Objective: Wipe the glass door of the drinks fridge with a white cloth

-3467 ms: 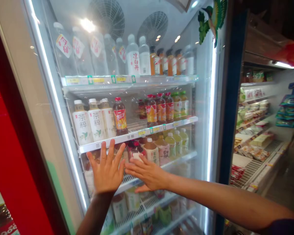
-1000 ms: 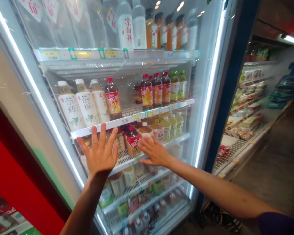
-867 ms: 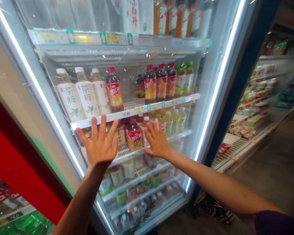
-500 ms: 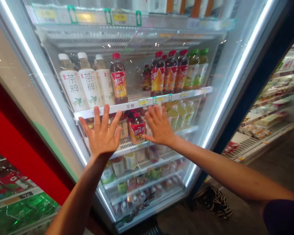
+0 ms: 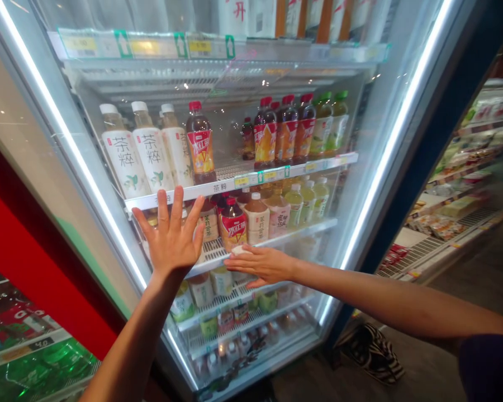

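Note:
My left hand (image 5: 171, 240) is raised with its fingers spread, palm toward the lit drinks cooler, in front of the white shelf edge (image 5: 151, 200). Lower and to the right, my right hand (image 5: 264, 264) has its fingers stretched out toward the left, with something small and whitish at the fingertips that I cannot make out. Just above those fingertips stands a red-labelled tea bottle (image 5: 233, 226), beside a pale-labelled bottle (image 5: 257, 220). White-capped bottles (image 5: 153, 153) and another red-capped bottle (image 5: 200, 148) stand on the shelf above.
Bright light strips (image 5: 392, 142) run along both sides of the cooler. At the left is a red panel (image 5: 42, 251) beside shelves of green bottles (image 5: 46, 360). Packaged food shelves (image 5: 456, 209) stand at the right, and a black-and-white striped item (image 5: 373, 354) lies low on the floor.
My right hand has moved down and turned, from raised with fingers up to fingers pointing left. My left hand is nearly where it was. The view has shifted slightly.

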The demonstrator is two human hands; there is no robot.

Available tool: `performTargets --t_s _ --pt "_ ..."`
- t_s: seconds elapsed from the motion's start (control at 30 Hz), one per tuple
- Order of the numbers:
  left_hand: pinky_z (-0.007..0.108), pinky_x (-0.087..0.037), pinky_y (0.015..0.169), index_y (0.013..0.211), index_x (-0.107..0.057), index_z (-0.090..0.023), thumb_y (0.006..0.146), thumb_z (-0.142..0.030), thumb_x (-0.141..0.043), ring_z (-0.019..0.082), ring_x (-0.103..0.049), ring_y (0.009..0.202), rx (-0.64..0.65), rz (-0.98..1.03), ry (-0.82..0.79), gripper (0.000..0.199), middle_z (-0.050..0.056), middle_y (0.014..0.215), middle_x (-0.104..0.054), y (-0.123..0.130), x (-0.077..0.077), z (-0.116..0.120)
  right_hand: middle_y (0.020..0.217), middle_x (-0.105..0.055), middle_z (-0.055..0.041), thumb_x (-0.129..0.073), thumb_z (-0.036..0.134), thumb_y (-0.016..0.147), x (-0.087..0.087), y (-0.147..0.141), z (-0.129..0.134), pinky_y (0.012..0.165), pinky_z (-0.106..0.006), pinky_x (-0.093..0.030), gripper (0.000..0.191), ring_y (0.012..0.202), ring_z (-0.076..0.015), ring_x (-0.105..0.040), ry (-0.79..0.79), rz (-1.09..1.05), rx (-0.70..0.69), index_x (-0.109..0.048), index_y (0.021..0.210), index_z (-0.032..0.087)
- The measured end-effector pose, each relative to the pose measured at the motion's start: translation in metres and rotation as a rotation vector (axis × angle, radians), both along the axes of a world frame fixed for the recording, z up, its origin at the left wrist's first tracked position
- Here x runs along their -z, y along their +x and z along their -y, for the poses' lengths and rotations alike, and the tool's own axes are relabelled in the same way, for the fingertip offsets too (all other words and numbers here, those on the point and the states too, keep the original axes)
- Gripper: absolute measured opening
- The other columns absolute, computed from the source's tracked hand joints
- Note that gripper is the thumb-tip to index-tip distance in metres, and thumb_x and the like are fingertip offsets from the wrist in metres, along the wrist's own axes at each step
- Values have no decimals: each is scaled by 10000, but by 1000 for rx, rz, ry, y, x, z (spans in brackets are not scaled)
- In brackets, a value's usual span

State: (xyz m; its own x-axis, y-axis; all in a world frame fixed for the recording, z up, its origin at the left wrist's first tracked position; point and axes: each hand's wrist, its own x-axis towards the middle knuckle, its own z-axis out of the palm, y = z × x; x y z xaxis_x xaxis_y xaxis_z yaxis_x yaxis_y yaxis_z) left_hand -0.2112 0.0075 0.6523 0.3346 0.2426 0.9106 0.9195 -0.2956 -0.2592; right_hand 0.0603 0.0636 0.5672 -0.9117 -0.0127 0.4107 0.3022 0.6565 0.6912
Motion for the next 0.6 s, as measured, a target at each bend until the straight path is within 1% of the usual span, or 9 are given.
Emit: performTargets --t_s 0.07,0.17,0.2,0.23,0.33,0.37,0.43,0.53,0.6 --pt "662 165 1217 1593 -201 -417 953 -361 -577 294 -11 1583 3 1 -10 744 17 1702 -111 0 0 0 1692 -239 -12 -411 626 1011 -6 11 -5 1319 -459 -129 866 1586 -199 -158 -52 -148 91 1 1645 203" --pt "653 174 1216 1595 -197 -413 942 -352 -595 291 12 1581 0 -13 -5 767 7 1699 -81 -2 -2 3 1710 -101 -105 -482 676 963 -23 26 -11 1275 -647 -94 1016 1589 -344 -67 -54 -508 251 106 1632 187" --pt "645 180 1216 1596 -197 -407 939 -346 -600 285 27 1580 -7 -18 -8 774 8 1697 -72 -3 -3 4 1709 -90 -113 -454 687 969 -23 29 -11 1276 -648 -66 1009 1590 -339 -29 -25 -528 247 102 1631 167" --pt "635 185 1217 1599 -197 -397 937 -338 -604 276 43 1578 -17 -21 -13 779 11 1695 -67 -3 -4 6 1708 -111 -95 -407 693 984 -20 31 -10 1294 -602 -43 971 1595 -296 -8 9 -486 217 73 1635 156" --pt "595 179 1234 1602 -200 -380 926 -312 -624 244 56 1573 -32 -56 -19 801 17 1686 -85 2 -3 8 1679 -264 19 -280 675 1024 -2 35 -5 1324 -371 -28 828 1589 -114 -32 68 -253 80 -45 1643 178" --pt "581 166 1245 1600 -206 -379 920 -313 -635 236 42 1573 -28 -86 -7 807 17 1682 -109 8 -1 8 1666 -299 40 -277 672 1026 2 38 -5 1321 -333 -37 811 1584 -86 -48 72 -225 61 -65 1642 189" --pt "562 134 1268 1595 -238 -371 912 -343 -658 231 2 1575 -17 -162 18 802 18 1668 -170 24 4 7 1669 -299 4 -346 668 1014 0 47 -10 1326 -387 -56 847 1591 -130 -51 72 -273 79 -63 1642 176" --pt "556 93 1290 1580 -307 -331 916 -402 -655 244 -35 1575 -10 -240 38 753 22 1650 -228 62 8 1 1701 -167 -100 -458 702 959 -20 64 -21 1305 -570 -54 996 1595 -283 -7 61 -459 168 4 1640 142" --pt "557 81 1294 1576 -327 -308 930 -409 -632 249 -39 1574 4 -255 55 722 26 1647 -234 90 3 -3 1708 -135 -102 -444 732 946 -36 76 -28 1302 -580 -64 1027 1594 -303 -25 40 -449 169 36 1639 145"
